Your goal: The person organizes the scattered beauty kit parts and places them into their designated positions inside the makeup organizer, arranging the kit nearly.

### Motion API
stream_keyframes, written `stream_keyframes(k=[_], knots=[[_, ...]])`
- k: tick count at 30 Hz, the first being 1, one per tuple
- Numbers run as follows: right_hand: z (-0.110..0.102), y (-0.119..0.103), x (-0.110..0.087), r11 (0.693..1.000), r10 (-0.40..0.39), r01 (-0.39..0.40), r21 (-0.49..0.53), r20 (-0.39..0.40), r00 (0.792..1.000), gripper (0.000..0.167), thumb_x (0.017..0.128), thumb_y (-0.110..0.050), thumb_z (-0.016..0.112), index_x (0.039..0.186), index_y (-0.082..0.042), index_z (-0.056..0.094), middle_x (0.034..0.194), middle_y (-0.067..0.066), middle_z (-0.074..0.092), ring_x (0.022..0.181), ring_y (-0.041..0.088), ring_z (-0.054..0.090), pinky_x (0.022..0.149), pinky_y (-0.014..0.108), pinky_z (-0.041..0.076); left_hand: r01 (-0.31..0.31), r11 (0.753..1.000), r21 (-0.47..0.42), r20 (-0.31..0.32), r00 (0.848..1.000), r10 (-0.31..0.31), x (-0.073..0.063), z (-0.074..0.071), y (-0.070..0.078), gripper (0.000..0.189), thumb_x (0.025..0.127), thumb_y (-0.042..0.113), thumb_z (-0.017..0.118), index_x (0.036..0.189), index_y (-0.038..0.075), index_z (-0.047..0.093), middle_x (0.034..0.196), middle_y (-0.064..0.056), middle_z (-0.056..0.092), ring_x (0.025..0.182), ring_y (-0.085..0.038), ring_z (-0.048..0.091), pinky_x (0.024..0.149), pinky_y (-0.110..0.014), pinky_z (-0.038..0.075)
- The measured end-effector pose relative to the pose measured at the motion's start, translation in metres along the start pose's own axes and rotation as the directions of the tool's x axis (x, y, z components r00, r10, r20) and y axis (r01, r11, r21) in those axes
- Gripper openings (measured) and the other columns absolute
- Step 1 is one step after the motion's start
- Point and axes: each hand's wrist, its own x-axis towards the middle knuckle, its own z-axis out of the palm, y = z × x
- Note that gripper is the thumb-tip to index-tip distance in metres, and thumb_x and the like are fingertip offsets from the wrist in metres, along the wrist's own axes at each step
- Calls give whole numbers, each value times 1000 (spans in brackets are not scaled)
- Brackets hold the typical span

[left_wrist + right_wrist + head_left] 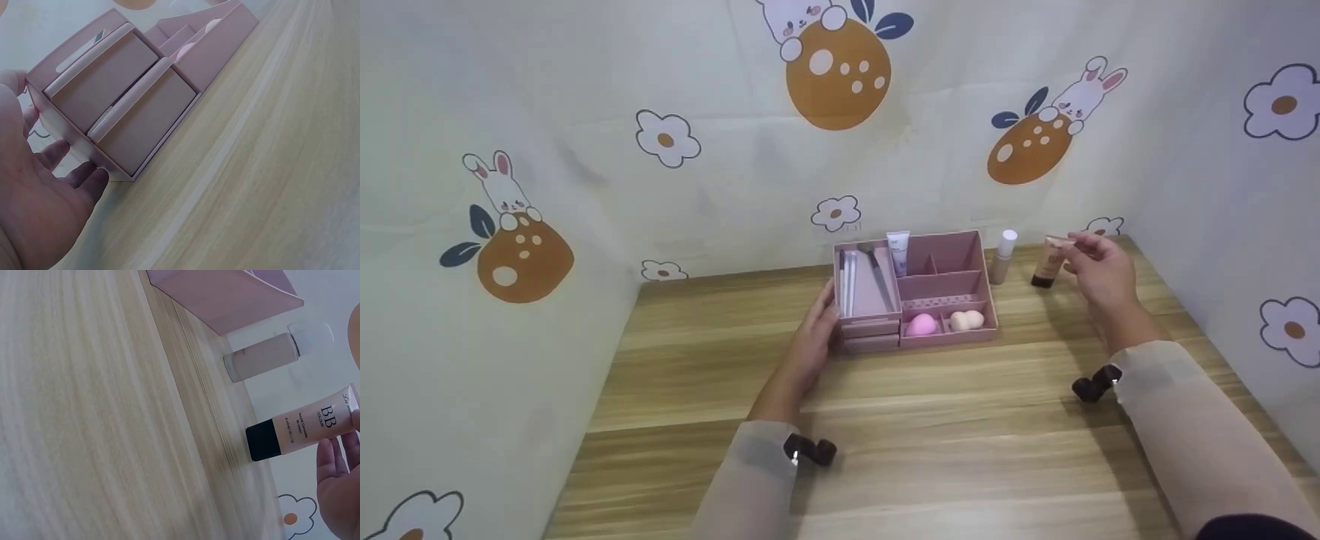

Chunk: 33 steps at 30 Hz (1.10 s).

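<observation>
A pink desktop organizer [947, 288] stands against the back wall, with two small drawers [135, 115] at its front left. My left hand [813, 339] rests on the organizer's left side, its fingers [93, 183] against the outer panel. On the right, my right hand [1104, 279] pinches the top end of a BB cream tube [306, 424], which is upright with its black cap [263, 440] down at the tabletop. Between tube and organizer stands a bottle [1002, 259] of beige liquid with a white cap.
Brushes [877, 274] lie in the organizer's left top tray, beside a white tube [898, 253]. A pink sponge [922, 325] and a beige sponge [967, 320] sit in the front compartments. Patterned cloth walls [720, 202] border the wooden table [697, 360] at the back and sides.
</observation>
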Motion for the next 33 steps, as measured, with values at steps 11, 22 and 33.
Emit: stream_keyframes(k=[11, 22, 33], knots=[[-1, -9, -14, 996, -87, 87, 8, 15, 996, 37, 102, -19, 74, 135, -6, 67, 115, -6, 62, 107, 8, 64, 92, 15, 61, -8, 1000, -13, 2, 1000, 8, 2, 0, -1, 58, 110, 54, 49, 164, 52, 32, 180, 9, 22, 169, -26, 15, 138, -54, 15], [7, -23, -37, 983, -182, 178, 53, 85, 980, 34, 101, -16, 75, 132, -1, 68, 112, -5, 68, 103, 9, 68, 88, 16, 62, -16, 999, -30, 7, 1000, 16, 2, 0, 0, 60, 109, 55, 52, 165, 50, 32, 180, 7, 23, 169, -26, 18, 137, -53, 20], [25, -35, -54, 973, -231, 228, 40, 127, 965, 34, 99, -20, 78, 128, -4, 70, 110, -4, 72, 99, 9, 71, 87, 15, 62, 4, 1000, -15, 9, 1000, -4, 2, -1, -1, 59, 107, 60, 51, 163, 56, 32, 179, 12, 22, 169, -25, 16, 137, -54, 19]])
